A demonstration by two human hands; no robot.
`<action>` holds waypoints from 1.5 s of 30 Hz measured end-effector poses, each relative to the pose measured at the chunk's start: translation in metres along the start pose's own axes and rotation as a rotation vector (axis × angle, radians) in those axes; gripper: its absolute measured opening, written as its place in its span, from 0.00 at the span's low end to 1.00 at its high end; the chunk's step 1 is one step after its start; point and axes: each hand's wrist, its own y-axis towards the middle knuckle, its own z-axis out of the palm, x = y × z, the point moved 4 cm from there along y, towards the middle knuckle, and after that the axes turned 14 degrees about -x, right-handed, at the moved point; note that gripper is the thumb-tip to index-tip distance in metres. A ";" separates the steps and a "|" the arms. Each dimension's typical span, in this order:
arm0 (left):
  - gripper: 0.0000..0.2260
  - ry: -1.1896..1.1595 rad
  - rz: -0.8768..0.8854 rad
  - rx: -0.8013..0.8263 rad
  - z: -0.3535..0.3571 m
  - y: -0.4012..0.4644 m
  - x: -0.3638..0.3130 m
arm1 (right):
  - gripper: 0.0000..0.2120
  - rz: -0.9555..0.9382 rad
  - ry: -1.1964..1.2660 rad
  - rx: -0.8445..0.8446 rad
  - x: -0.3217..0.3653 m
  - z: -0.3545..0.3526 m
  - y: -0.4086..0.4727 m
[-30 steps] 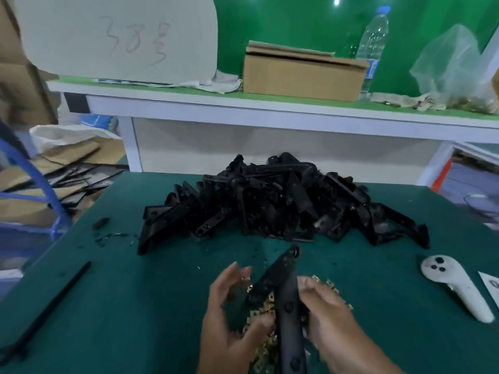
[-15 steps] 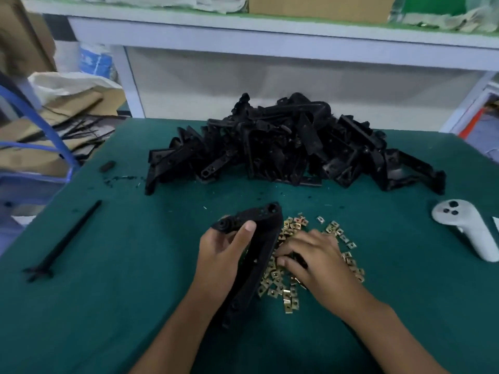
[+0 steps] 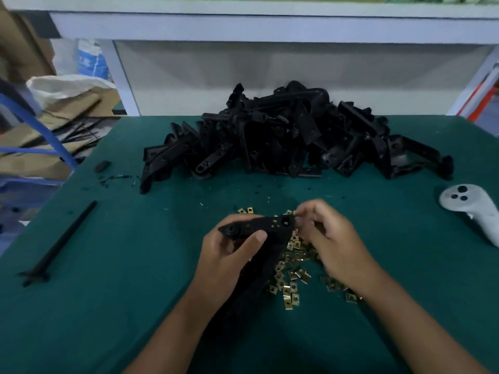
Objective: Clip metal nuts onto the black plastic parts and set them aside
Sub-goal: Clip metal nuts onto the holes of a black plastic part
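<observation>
Left hand (image 3: 229,255) grips one black plastic part (image 3: 259,255), fingers curled round its upper arm, thumb lying across the top face. The part runs from its far end near the middle of the counter (image 3: 121,265) back toward my body, low over the green mat.

Right hand (image 3: 332,244) is at the part's far end. Its fingertips (image 3: 299,211) are drawn together in a pinch right at the round boss there. A glint of brass shows at the pinch, so I judge I hold one metal nut (image 3: 290,211); the view is too blurred to be sure, or to say whether it is seated.

Loose metal nuts (image 3: 290,284) lie scattered on the mat just right of the part and under my right hand, many of them, with two more (image 3: 246,210) just beyond the part's far end.

Pile of black plastic parts (image 3: 291,139) sits at the far side of the counter, well apart from my hands. I cannot tell whether any in it carry nuts, and I see no separate finished stack.

Progress, as a judgement: early or mid-run. One part in hand, clipping under way, setting aside not yet done. Large supply of parts and nuts left.

Also present: white handheld controller (image 3: 469,209) at right, thin black rod (image 3: 59,244) at left.
</observation>
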 end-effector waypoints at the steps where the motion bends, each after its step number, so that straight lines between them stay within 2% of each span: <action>1: 0.07 0.020 -0.003 0.016 0.001 0.000 0.000 | 0.08 0.044 0.086 -0.009 0.003 -0.002 0.004; 6: 0.09 0.133 0.012 0.091 0.003 -0.003 0.004 | 0.03 0.262 0.506 -0.021 0.005 -0.001 0.002; 9: 0.09 0.183 0.025 0.155 0.008 -0.007 0.007 | 0.04 0.324 0.606 0.027 0.003 -0.001 -0.004; 18: 0.09 0.250 0.048 0.202 0.015 -0.011 0.014 | 0.12 0.325 0.647 0.031 -0.002 0.000 -0.003; 27: 0.10 0.330 0.010 0.244 0.014 -0.012 0.021 | 0.10 0.342 0.595 0.063 -0.003 -0.002 -0.003; 35: 0.09 0.364 0.040 0.269 0.016 -0.014 0.017 | 0.05 0.257 0.473 0.084 -0.003 0.000 -0.004; 40: 0.04 0.326 0.056 0.233 0.018 -0.013 0.014 | 0.07 0.176 0.392 0.143 0.002 0.005 -0.010; 45: 0.05 0.298 0.043 0.208 0.017 -0.012 0.014 | 0.08 0.183 0.421 0.133 0.003 0.006 -0.010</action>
